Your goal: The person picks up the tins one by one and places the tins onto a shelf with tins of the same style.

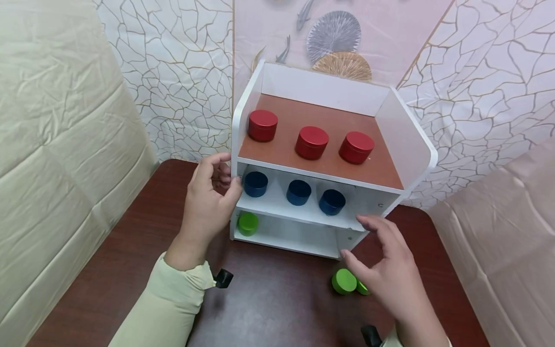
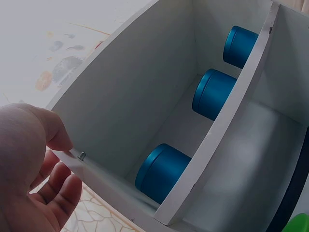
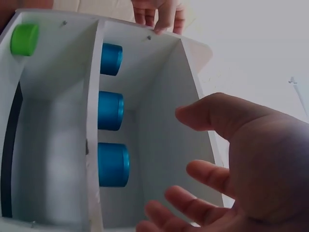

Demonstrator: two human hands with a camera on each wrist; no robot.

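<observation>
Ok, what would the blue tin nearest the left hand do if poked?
The blue tin would probably slide rather than roll, since it stands upright. It looks squat, so it likely won't tip easily. Its smooth, shiny side may feel slippery.

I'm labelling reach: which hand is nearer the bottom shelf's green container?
Left. The left hand is at the left edge of the shelf unit, close to the green container; the right hand is farther right, near the opposite edge.

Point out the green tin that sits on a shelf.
The green tin at the left end of the bottom shelf; the other two green tins are on the table, near the right hand.
</observation>
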